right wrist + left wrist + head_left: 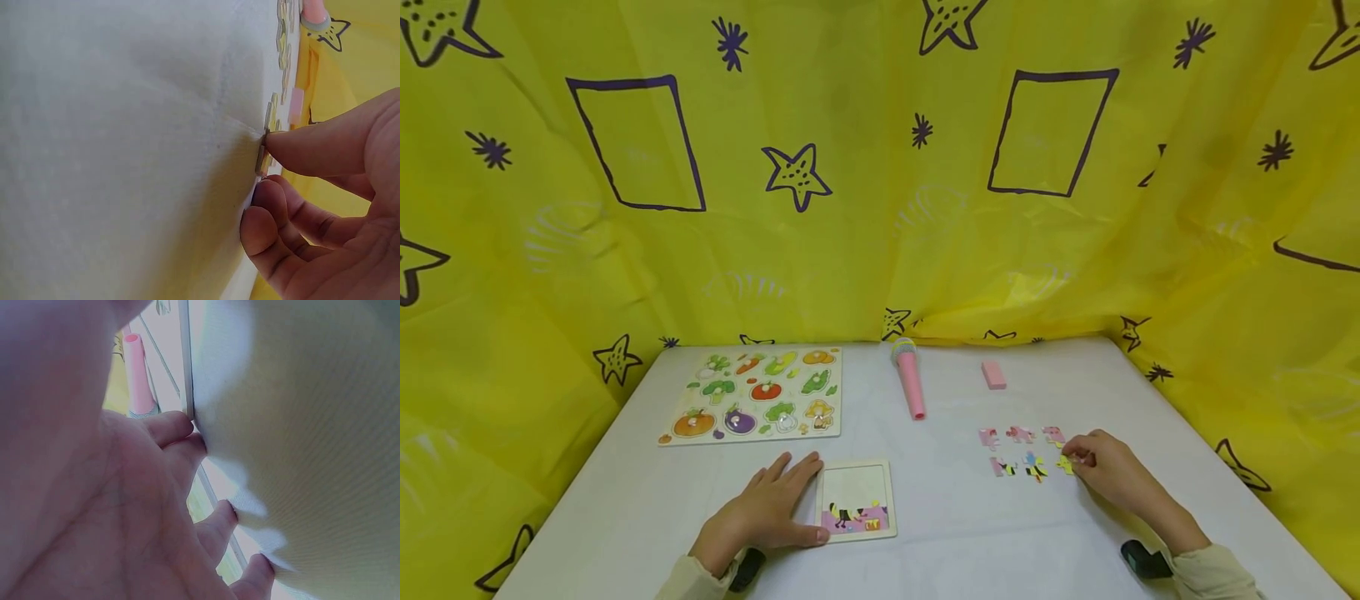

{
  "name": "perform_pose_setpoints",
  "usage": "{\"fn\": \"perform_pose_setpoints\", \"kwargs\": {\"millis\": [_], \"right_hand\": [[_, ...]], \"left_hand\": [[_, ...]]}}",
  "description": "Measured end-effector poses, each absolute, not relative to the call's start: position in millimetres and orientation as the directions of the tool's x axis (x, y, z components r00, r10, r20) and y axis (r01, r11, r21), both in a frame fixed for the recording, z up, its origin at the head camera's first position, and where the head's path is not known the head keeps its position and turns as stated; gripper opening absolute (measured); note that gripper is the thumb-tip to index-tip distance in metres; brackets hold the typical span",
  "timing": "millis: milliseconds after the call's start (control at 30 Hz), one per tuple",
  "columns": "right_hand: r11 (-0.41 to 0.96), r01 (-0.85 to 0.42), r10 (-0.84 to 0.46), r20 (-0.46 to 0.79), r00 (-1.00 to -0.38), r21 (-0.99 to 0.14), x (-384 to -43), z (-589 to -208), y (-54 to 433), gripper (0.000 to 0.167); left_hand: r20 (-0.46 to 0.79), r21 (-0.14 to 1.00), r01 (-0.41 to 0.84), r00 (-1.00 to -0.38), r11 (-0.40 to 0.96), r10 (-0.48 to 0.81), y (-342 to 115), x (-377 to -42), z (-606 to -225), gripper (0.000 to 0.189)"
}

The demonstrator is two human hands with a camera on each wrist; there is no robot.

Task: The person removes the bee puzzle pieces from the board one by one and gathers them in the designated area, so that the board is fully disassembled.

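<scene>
A square jigsaw tray (855,487) lies near the front of the table, its lower strip filled with a pink bee picture and its upper part bare. My left hand (765,510) rests with spread fingers at the tray's left edge, thumb on the lower left corner. To the right, several loose jigsaw pieces (1021,434) lie in two rows. At the right end of the lower row, my right hand (1108,468) pinches a yellow jigsaw piece (1065,464) between thumb and fingers. In the right wrist view this piece (262,160) is edge-on, at table level.
A wooden vegetable puzzle board (797,392) lies at the back left. Behind the tray is a pink toy microphone (911,383), with a pink block (993,375) to its right. A yellow patterned curtain (850,250) hangs along the table's back and sides.
</scene>
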State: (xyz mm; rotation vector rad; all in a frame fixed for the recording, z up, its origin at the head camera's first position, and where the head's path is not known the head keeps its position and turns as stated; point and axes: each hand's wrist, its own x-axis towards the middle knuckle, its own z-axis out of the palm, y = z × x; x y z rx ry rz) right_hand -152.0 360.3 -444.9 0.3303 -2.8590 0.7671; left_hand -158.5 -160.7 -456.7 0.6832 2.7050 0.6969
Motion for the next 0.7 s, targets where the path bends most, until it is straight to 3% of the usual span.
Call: {"fn": "perform_pose_setpoints", "kwargs": {"millis": [267,433,700], "right_hand": [[0.857,-0.240,-0.165,0.197,-0.966,-0.456,-150.9,-437.0,357.7,0.012],[0.831,-0.207,-0.132,0.178,-0.975,-0.517,-151.3,-427.8,348.8,0.014],[0.750,-0.272,-0.204,0.180,-0.962,-0.603,-154.5,-418.3,308.7,0.015]], "left_hand": [[-0.180,0.496,0.336,-0.862,0.800,0.474,-154.3,-151.0,-438.6,0.101],[-0.185,0.471,0.327,-0.871,0.819,0.455,-151.3,-148.0,-433.5,0.098],[-0.171,0.487,0.340,-0.867,0.805,0.469,-153.0,-149.0,-435.3,0.099]]}}
